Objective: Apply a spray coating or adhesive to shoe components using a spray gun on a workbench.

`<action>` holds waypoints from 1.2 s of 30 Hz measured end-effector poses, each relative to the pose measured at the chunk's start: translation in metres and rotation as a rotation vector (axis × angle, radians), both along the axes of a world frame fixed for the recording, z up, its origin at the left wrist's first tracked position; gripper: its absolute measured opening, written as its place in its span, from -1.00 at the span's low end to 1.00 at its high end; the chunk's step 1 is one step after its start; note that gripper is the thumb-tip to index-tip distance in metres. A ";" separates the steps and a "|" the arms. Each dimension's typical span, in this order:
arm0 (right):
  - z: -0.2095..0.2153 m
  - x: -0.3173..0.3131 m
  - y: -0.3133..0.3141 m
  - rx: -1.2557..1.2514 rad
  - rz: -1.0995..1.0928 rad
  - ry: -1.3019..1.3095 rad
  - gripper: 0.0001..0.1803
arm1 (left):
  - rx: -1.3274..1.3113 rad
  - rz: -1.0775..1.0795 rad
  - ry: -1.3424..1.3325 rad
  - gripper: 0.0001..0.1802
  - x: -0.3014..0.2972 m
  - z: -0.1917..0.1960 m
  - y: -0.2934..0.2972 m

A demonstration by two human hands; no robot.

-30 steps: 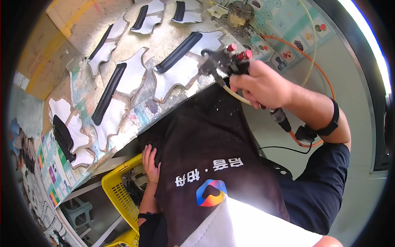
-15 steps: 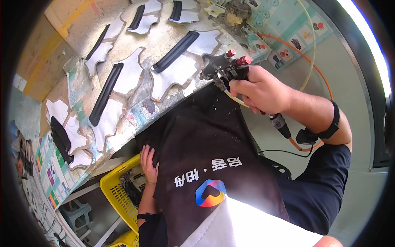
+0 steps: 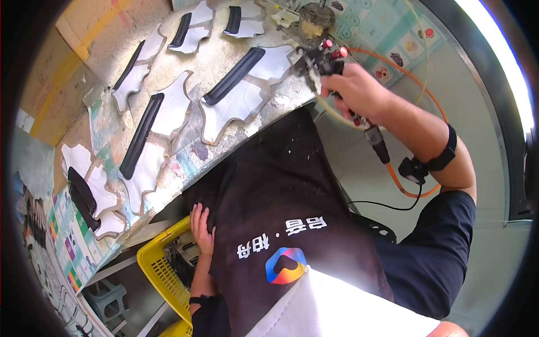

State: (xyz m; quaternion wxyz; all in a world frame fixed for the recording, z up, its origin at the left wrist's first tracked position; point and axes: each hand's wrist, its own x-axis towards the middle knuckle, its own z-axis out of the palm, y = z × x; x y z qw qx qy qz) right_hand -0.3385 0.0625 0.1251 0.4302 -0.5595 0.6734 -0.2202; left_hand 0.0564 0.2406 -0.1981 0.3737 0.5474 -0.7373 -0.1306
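Stained workbench (image 3: 210, 64), spray gun (image 3: 327, 67) at its right end

White pieces (image 3: 169, 109) with black strips (image 3: 136, 146) are laid near the edge. Space at right is crossed by an orange hose (image 3: 395, 181). The spray gun is gripped by the right hand (image 3: 359, 92); beside a yellow basket (image 3: 159, 271), the left hand (image 3: 202, 230) is held open.

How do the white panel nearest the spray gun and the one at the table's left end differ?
Place: the right panel lies beside the spray gun; the left panel is at the left end of the table.
Tilt: the right panel's black strip rises toward the picture's right; the left panel's black strip falls that way.
Shared: both have white faces with brownish edges.
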 end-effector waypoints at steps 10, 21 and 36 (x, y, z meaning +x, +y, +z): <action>-0.009 -0.012 -0.012 -0.058 0.023 0.052 -0.72 | 0.003 0.010 -0.014 -0.49 0.002 -0.003 0.004; -0.011 -0.025 -0.001 0.024 -0.024 -0.053 -0.73 | -0.026 0.018 -0.079 -0.51 0.003 -0.001 -0.004; -0.106 -0.078 -0.108 -0.982 0.315 0.991 -0.58 | -0.427 -0.141 -0.273 -0.72 -0.095 0.214 -0.199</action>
